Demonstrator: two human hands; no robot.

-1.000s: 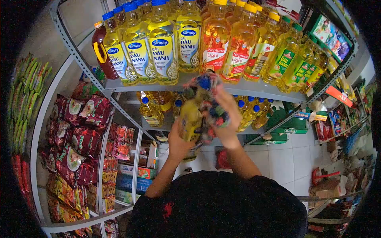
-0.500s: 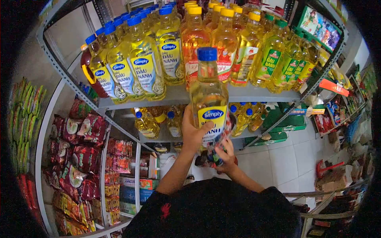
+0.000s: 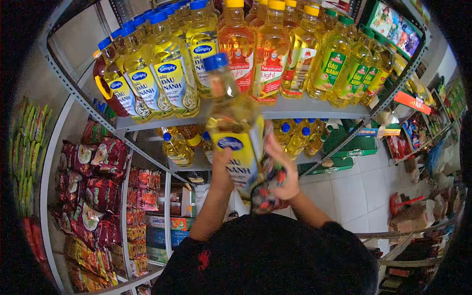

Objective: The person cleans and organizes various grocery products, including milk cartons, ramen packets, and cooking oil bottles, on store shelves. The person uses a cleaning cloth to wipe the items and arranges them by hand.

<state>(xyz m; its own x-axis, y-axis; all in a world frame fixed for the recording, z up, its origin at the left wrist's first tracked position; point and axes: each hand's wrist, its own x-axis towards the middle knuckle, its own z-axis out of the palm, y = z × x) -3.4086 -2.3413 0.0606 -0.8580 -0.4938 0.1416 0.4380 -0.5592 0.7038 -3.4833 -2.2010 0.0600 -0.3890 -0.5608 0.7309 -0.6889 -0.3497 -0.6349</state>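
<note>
- Shop aisle: a grey metal shelf (image 3: 314,107) crosses the view, with a pale tiled floor (image 3: 354,196) below it on the right.
- I read the left hand (image 3: 222,169) as wrapped around the lower body of the oil bottle (image 3: 233,123), fingers closed on the label zone. The bottle is off the shelf and in front of its edge, tilted so that its blue cap (image 3: 215,61) leans left.
- I read the right hand (image 3: 285,172) as closed on a bunched cloth (image 3: 268,191), which is pressed against the bottle's right side.
- Slip risk: the bottle is smooth clear plastic, looks full, and is carried by one hand low on its body. In my judgement the weight above the grip could roll it out of the fingers, more so if there is an oil film on the surface.
- Collision risk: the cap stands near the front row of Simply bottles (image 3: 167,78) and Neptune bottles (image 3: 238,46). A swing of the tilted bottle could knock one off the shelf edge.
- Cloth risk: loose folds hang below the right hand. They could snag, or cover the label and hide the grip from me.
- Materials:
  - Bottles are transparent moulded plastic, waisted, with glossy labels.
  - Oil runs from yellow to amber.
  - Cloth is soft, multi-coloured and crumpled.
  - Snack packets (image 3: 98,182) on the left rack are shiny, dark red and crinkled.
  - Shelf uprights are perforated angle steel, painted grey.
</note>
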